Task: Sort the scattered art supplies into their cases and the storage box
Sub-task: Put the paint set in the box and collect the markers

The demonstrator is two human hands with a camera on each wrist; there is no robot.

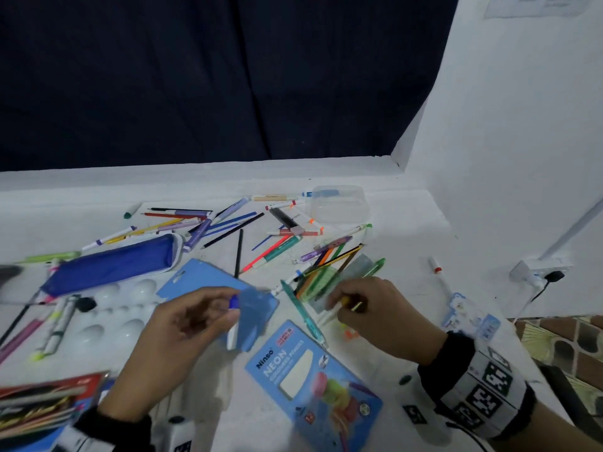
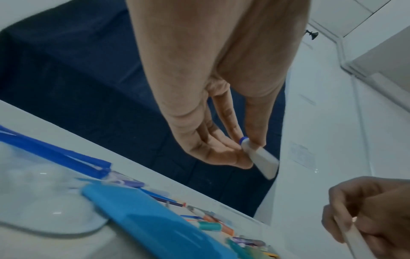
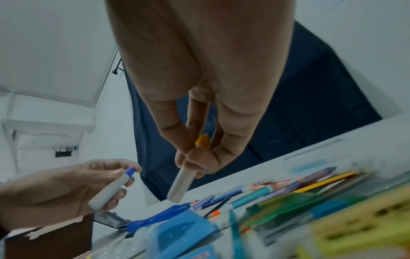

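Note:
My left hand [image 1: 208, 316] pinches a white marker with a blue tip [image 1: 233, 321], lifted above the table near a light blue flat case [image 1: 208, 278]. The same marker [image 2: 259, 156] shows between thumb and fingers in the left wrist view. My right hand [image 1: 355, 305] grips a white marker with a yellow-orange end [image 3: 184, 178], held over the table beside a pile of pencils and a green ruler [image 1: 321, 278]. A blue zip pouch [image 1: 111, 265] lies to the left. At the back of the table stands a clear plastic storage box [image 1: 339, 203].
Many pens, pencils and markers [image 1: 228, 223] lie scattered across the white table. A white paint palette [image 1: 114, 314] sits front left, a blue neon-pencil packet [image 1: 313, 380] at the front, a red pencil box [image 1: 42, 406] at the bottom left. A wall socket [image 1: 538, 272] is on the right.

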